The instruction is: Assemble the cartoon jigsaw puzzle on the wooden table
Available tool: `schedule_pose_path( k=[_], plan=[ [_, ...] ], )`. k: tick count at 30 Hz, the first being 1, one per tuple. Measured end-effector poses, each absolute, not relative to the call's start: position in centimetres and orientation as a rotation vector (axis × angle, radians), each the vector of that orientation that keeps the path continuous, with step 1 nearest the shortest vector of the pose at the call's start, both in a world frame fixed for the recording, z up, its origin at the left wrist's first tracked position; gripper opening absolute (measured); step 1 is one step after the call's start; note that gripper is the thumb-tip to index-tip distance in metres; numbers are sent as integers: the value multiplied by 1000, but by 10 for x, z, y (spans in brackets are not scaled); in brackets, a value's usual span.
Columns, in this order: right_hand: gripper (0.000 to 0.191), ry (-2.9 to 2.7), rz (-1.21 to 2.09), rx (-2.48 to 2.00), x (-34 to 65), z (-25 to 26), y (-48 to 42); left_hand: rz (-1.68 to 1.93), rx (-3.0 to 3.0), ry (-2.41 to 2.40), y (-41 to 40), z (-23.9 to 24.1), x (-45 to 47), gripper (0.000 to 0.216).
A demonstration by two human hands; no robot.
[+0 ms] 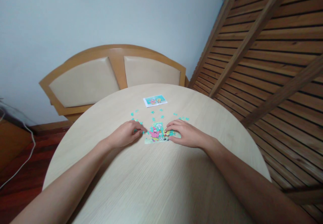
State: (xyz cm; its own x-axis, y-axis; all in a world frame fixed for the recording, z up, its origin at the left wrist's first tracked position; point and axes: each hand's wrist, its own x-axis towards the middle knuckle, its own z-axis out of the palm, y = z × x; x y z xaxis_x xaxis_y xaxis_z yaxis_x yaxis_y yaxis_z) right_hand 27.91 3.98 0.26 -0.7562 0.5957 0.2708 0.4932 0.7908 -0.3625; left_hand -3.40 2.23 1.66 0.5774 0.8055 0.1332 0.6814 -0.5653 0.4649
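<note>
Jigsaw puzzle (159, 135), partly assembled and bright with cartoon figures, lies flat just below the center of the frame on a pale round table (141, 183), within reach of both hands. At its right edge, the right hand (188, 133) rests with thumb and fingers apart, the fingertips at the yellow figure, a pose that appears to steady the joined section against sliding. At the left edge, the left hand (127, 133) points its fingertips inward, drawn near one another beside the pink figure; whether a piece is clamped between them cannot be told at this size. Loose teal pieces (152, 112) lie scattered in an arc above the puzzle and to either side, spread out seemingly so that each can be picked out singly. A picture sheet (155, 101) with similar figures sits above them, toward the table's far edge, its placement suggesting a reference kept in sight but clear of the hands. Behind the table, a padded wooden seat back (117, 54) spans the upper left and center of the frame.
</note>
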Motion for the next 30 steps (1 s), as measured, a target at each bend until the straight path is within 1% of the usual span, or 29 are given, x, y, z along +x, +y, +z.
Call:
schedule_pose_path(
  k=[6,14,21,30],
  plan=[
    [27,-2612,382,-844,279,2,40,607,2230,1282,22,17,-32,26],
    [27,-2613,385,-833,279,3,39,746,1862,1252,26,2,-28,24],
    [26,-2600,363,-809,279,0,41,731,1665,1093,20,1,-16,31],
    [20,-2494,385,-751,265,10,32,714,1629,1017,5,10,3,34]
  ],
)
